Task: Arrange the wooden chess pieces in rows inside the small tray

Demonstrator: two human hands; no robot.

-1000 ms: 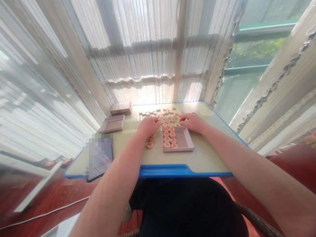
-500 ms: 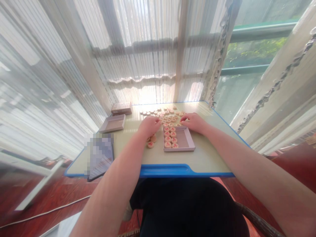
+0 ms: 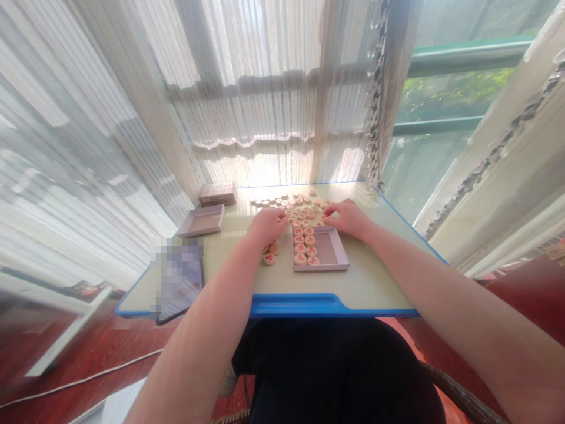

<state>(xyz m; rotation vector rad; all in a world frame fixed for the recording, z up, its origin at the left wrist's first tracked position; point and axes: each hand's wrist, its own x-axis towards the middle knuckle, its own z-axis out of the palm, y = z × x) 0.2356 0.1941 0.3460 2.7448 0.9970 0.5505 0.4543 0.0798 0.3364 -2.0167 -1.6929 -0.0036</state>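
Observation:
Round wooden xiangqi pieces [image 3: 301, 215] with painted characters lie scattered across the far half of the table. Beside their left edge is my left hand [image 3: 268, 225], its fingers curled in; what they hold, if anything, is hidden. My right hand [image 3: 348, 218] is at the right of the spread, thumb and fingertips pinched at a piece there. Between my forearms sits a shallow open box [image 3: 344, 250], with two columns of red-marked pieces filling its left side. More loose pieces [image 3: 269, 259] lie by my left wrist, partly covered by it.
A second shallow box [image 3: 202, 221] stands at the left, in front of a stacked carton [image 3: 218, 193]. Closer to me, a tablet-like device [image 3: 180, 280], partly pixelated, lies at the table's left edge. Sheer curtains [image 3: 265, 118] hang behind the table [image 3: 371, 288], which has a blue rim.
Both hands stay almost where they were, with only a tiny shift of the right fingers. The curtain edge at the right has swung left. The boxed pieces look unchanged.

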